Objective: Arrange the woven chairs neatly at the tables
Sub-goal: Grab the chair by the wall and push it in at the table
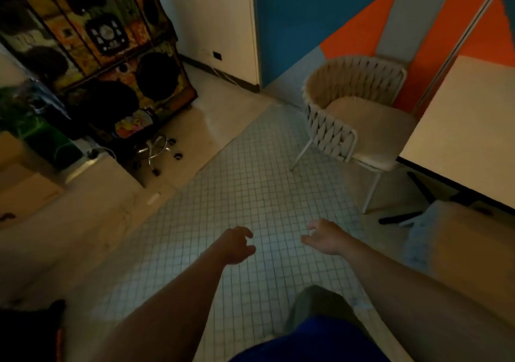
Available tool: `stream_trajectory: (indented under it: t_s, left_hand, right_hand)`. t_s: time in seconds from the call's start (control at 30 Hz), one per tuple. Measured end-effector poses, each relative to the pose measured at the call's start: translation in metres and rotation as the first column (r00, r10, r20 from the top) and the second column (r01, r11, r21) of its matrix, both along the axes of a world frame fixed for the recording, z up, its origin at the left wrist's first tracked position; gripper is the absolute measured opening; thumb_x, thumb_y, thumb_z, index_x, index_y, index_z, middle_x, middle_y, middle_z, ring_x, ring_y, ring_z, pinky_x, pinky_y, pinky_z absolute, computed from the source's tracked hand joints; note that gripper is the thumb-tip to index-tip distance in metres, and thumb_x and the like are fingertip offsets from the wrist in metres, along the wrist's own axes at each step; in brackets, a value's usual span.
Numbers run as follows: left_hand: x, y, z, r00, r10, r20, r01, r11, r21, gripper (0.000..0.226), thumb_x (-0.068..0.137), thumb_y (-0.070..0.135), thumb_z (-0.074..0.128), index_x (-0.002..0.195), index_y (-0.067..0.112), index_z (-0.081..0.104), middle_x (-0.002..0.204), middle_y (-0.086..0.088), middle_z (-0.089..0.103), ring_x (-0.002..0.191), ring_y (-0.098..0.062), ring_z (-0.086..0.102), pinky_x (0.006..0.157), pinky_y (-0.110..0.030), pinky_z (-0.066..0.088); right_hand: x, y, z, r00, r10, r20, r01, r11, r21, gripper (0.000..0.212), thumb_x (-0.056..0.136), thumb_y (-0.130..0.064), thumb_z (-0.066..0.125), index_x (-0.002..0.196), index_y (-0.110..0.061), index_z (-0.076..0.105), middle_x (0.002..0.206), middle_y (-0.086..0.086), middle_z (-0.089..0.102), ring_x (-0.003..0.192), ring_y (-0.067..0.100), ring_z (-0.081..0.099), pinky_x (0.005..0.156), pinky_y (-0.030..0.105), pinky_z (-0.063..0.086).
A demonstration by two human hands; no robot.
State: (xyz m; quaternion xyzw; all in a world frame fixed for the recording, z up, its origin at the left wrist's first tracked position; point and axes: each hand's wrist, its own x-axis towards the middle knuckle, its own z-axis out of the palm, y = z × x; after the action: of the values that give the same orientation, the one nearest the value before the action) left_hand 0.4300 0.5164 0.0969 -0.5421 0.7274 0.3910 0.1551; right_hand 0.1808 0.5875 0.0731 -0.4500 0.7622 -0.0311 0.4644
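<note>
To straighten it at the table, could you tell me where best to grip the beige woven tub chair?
Probably the curved backrest rim of the beige woven tub chair, from the tiled floor: its seat faces the white table, leaving that rim exposed.

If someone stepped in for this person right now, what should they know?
Left hand: empty, fingers loosely curled, held out over the tiled floor.
Right hand: empty, the same.
Woven chair: ahead to the right, seat facing the white table, its edge meeting the tabletop's.
Done: this chair stands at a table, neither hand touching it.
Left: perhaps square it up; no other chairs are in view.
</note>
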Motion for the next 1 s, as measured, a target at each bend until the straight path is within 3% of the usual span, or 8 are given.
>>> stream_trajectory:
  t_s: [0.53,0.67,0.7,0.77,0.83,1.0]
  left_hand:
    - [-0.097,-0.363,-0.001,0.988,-0.154,-0.031,0.153,0.988,-0.028,0.045,0.095,0.032,0.064,0.137,0.016,0.056,0.135,-0.01,0.06,0.121,-0.02,0.059,0.099,-0.027,0.043]
    - [-0.122,-0.453,0.009,0.973,-0.226,-0.056,0.224,0.974,-0.04,0.044,0.096,0.033,0.062,0.137,0.017,0.056,0.135,-0.007,0.06,0.121,-0.019,0.059,0.095,-0.024,0.041]
    - [-0.129,-0.476,0.008,0.967,-0.253,-0.041,0.251,0.967,-0.038,0.044,0.096,0.034,0.061,0.137,0.018,0.056,0.135,-0.007,0.06,0.121,-0.019,0.058,0.096,-0.024,0.041]
    - [-0.14,-0.526,0.001,0.948,-0.319,-0.012,0.318,0.947,-0.038,0.045,0.096,0.036,0.061,0.137,0.017,0.055,0.135,-0.006,0.06,0.122,-0.018,0.058,0.095,-0.022,0.039]
    - [-0.152,-0.574,-0.008,0.925,-0.381,0.004,0.381,0.924,-0.024,0.046,0.096,0.034,0.062,0.137,0.014,0.056,0.136,-0.008,0.06,0.123,-0.019,0.058,0.097,-0.02,0.039]
    - [-0.196,-0.682,-0.019,0.877,-0.481,-0.004,0.481,0.877,-0.005,0.045,0.094,0.029,0.066,0.135,0.011,0.058,0.135,-0.01,0.06,0.119,-0.023,0.061,0.096,-0.027,0.048]
  right_hand:
    - [-0.079,-0.328,-0.004,0.953,-0.288,0.094,0.289,0.957,-0.001,0.076,0.09,-0.05,0.06,0.15,-0.01,0.035,0.153,0.007,0.04,0.126,0.022,0.049,0.1,0.034,0.043]
    - [-0.093,-0.409,0.009,0.928,-0.353,0.119,0.355,0.935,-0.001,0.061,0.094,-0.05,0.056,0.142,-0.015,0.042,0.134,-0.005,0.051,0.118,0.016,0.054,0.085,0.027,0.041]
    - [-0.097,-0.429,0.009,0.916,-0.382,0.124,0.385,0.923,-0.001,0.065,0.094,-0.05,0.056,0.146,-0.014,0.039,0.138,-0.004,0.049,0.124,0.018,0.052,0.086,0.027,0.041]
    - [-0.105,-0.468,0.006,0.882,-0.448,0.145,0.453,0.891,-0.005,0.074,0.095,-0.05,0.056,0.152,-0.01,0.032,0.154,0.004,0.038,0.136,0.023,0.044,0.092,0.028,0.04]
    - [-0.109,-0.501,-0.002,0.835,-0.52,0.179,0.53,0.848,-0.011,0.074,0.095,-0.047,0.056,0.153,-0.008,0.03,0.154,0.008,0.039,0.134,0.025,0.046,0.093,0.03,0.044]
    - [-0.114,-0.562,-0.024,0.591,-0.763,0.262,0.796,0.605,-0.033,0.056,0.093,-0.038,0.064,0.13,0.004,0.055,0.136,0.024,0.055,0.122,0.037,0.055,0.101,0.047,0.048]
